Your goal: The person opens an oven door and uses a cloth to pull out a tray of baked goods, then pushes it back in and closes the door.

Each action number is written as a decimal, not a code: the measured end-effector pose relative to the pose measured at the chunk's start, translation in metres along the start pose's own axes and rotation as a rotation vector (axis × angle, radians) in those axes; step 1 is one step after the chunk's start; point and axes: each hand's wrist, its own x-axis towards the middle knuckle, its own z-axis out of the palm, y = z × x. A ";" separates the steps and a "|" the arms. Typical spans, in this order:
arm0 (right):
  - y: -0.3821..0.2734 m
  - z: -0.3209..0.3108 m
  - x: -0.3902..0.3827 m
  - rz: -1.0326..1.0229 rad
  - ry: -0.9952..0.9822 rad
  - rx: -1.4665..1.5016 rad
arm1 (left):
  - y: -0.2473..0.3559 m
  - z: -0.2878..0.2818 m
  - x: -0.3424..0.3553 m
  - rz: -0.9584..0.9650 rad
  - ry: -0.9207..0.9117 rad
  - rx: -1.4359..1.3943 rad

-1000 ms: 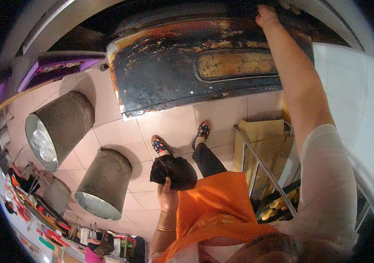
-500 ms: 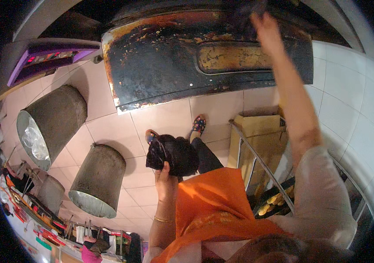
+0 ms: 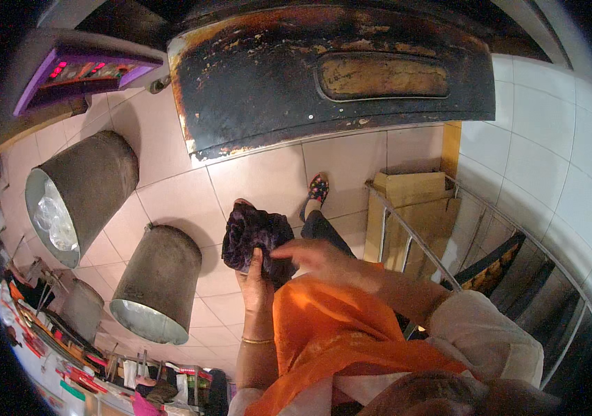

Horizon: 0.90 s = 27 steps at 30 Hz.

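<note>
A dark purple-black cloth [image 3: 242,232] lies bunched over my left hand [image 3: 256,286], whose thumb presses on top of it. My right hand [image 3: 320,258] is at the cloth's right edge, its fingers stretched toward it and slightly blurred; they appear to touch it. Beyond both hands is a wide, scorched black metal panel [image 3: 254,90], its paint flaking. A long rounded inset [image 3: 386,76], browned, is set into its right half.
Two grey metal bins [image 3: 95,177] [image 3: 161,277] are at the left, the farther holding clear plastic. A metal rack [image 3: 414,239] with cardboard [image 3: 417,215] stands close on the right. A purple-framed panel with red lights [image 3: 84,76] is far left. A cluttered counter [image 3: 95,371] lies lower left.
My right hand has come back from the panel's far right edge, where it held something dark, to the cloth at my left hand. The cloth's folds have changed.
</note>
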 end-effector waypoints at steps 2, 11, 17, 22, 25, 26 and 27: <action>0.046 -0.035 0.011 0.256 0.156 0.458 | -0.001 -0.016 -0.007 -0.043 0.027 -0.021; 0.143 -0.174 0.118 -0.177 0.890 1.711 | -0.014 -0.061 -0.023 -0.164 -0.139 -0.074; 0.133 -0.180 0.148 -0.346 0.720 1.675 | -0.021 -0.076 -0.020 -0.210 -0.146 -0.004; 0.138 -0.183 0.148 -0.225 0.740 1.547 | -0.014 -0.078 -0.031 -0.237 -0.104 0.065; 0.141 -0.178 0.118 -0.367 0.520 1.636 | -0.020 -0.074 -0.047 -0.186 -0.127 0.072; 0.129 -0.172 0.109 -0.314 0.546 1.639 | -0.020 -0.070 -0.055 -0.178 -0.130 0.058; 0.110 -0.167 0.099 -0.314 0.546 1.604 | -0.017 -0.067 -0.064 -0.169 -0.140 0.044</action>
